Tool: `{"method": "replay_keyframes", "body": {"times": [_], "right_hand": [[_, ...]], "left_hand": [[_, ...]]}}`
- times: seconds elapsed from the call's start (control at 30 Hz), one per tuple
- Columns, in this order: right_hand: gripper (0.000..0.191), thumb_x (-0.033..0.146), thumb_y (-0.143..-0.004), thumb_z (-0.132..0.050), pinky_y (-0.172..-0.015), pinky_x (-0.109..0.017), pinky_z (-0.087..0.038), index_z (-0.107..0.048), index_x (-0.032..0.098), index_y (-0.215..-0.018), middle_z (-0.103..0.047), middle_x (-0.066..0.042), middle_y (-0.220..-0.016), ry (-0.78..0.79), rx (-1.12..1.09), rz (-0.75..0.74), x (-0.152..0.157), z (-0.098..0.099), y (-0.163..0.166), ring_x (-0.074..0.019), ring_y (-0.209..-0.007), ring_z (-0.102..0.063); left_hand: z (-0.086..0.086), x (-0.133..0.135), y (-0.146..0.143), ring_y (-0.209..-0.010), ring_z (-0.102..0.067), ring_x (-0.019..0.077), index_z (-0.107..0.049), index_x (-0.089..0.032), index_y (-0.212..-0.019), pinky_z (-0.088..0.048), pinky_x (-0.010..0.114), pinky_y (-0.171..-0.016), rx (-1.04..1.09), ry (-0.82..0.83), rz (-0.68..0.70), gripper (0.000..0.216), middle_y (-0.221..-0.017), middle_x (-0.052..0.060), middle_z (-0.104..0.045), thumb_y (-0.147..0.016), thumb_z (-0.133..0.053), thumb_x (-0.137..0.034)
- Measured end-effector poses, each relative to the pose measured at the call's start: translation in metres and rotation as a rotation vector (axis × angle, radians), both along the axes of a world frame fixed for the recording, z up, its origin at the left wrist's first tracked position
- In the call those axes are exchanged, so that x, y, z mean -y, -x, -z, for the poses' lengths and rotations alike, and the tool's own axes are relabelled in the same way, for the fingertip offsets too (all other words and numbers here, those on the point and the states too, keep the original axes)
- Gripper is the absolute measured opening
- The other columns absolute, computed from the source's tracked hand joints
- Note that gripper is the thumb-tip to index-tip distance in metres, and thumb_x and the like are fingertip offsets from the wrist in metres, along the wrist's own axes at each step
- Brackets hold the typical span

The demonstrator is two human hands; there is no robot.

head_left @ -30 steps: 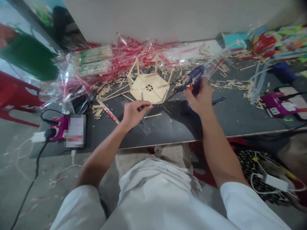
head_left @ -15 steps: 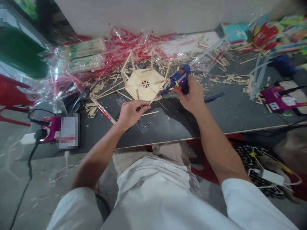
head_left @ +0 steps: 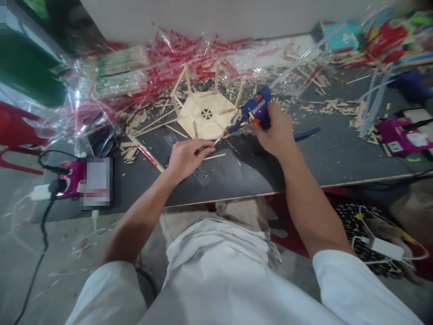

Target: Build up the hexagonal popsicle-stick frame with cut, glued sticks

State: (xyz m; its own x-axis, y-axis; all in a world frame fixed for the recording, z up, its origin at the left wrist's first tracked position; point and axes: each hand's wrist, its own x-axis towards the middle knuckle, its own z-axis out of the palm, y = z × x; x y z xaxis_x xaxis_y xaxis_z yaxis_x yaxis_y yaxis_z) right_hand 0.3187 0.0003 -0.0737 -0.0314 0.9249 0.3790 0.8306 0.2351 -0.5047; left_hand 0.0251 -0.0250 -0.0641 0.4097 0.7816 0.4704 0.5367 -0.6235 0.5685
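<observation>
My right hand (head_left: 275, 131) is closed round the handle of a blue glue gun (head_left: 255, 108), whose nozzle points down and left. Between the fingertips of my left hand (head_left: 191, 155) is a thin wooden stick (head_left: 219, 139), its far end at the nozzle. Whether nozzle and stick touch I cannot tell. Just behind both hands lies a hexagonal wooden stick frame (head_left: 207, 115), with a flat slatted base and several upright posts. A loose stick (head_left: 214, 157) lies on the dark table close to my left fingers.
Red and clear plastic wrappers (head_left: 189, 54) heap along the back, beside packs of sticks (head_left: 118, 67). Clear glue sticks (head_left: 370, 104) and a purple power unit (head_left: 402, 137) are at right. Left are another purple unit (head_left: 71, 178) and a blurred-out device (head_left: 97, 183). Short stick offcuts (head_left: 333, 107) litter the table (head_left: 341, 153).
The view has shifted slightly. Both hands keep their grips, and the stick's far end stays close to the glue gun's nozzle.
</observation>
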Motion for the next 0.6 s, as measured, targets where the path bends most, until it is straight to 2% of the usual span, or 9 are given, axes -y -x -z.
{"method": "replay_keyframes", "body": {"times": [0.23,0.4,0.53,0.6], "right_hand": [[0.041,0.06,-0.09,-0.06,-0.093,-0.052,-0.054,-0.057,0.028,-0.114,-0.069,-0.012,-0.105,-0.009,-0.01,0.016,0.0023,0.0022,0.0025,-0.0345,-0.104,-0.068],[0.04,0.059,-0.089,-0.062,-0.092,-0.051,-0.054,-0.058,0.028,-0.114,-0.069,-0.011,-0.107,-0.036,-0.023,0.01,0.0013,0.002,0.0014,-0.0343,-0.106,-0.068],[0.038,0.055,-0.085,-0.063,-0.083,-0.049,-0.055,-0.056,0.026,-0.109,-0.069,-0.011,-0.097,-0.06,-0.016,0.055,0.0049,-0.0023,0.0036,-0.0321,-0.092,-0.069],[0.039,0.055,-0.084,-0.063,-0.08,-0.048,-0.055,-0.055,0.026,-0.109,-0.069,-0.01,-0.093,-0.074,-0.036,0.098,0.0091,-0.0053,0.0064,-0.0301,-0.086,-0.068]], "left_hand": [[0.0018,-0.0006,0.0032,-0.067,-0.072,0.0119,-0.081,-0.023,-0.101,-0.055,0.023,-0.069,-0.001,-0.05,0.037,0.012,-0.093,0.003,-0.083,-0.095,-0.074,-0.03],[0.0027,0.0008,0.0023,-0.061,-0.069,0.0103,-0.081,-0.024,-0.098,-0.055,0.023,-0.066,0.0,-0.032,0.004,0.014,-0.091,0.002,-0.083,-0.095,-0.073,-0.035],[-0.0028,0.0038,-0.0005,-0.055,-0.068,0.0105,-0.08,-0.02,-0.094,-0.053,0.022,-0.059,0.138,0.036,-0.001,0.016,-0.077,0.002,-0.08,-0.095,-0.072,-0.034],[-0.0067,0.0047,-0.002,-0.057,-0.069,0.0108,-0.08,-0.019,-0.092,-0.053,0.022,-0.056,0.245,0.069,0.02,0.015,-0.08,0.003,-0.08,-0.094,-0.074,-0.033]]}}
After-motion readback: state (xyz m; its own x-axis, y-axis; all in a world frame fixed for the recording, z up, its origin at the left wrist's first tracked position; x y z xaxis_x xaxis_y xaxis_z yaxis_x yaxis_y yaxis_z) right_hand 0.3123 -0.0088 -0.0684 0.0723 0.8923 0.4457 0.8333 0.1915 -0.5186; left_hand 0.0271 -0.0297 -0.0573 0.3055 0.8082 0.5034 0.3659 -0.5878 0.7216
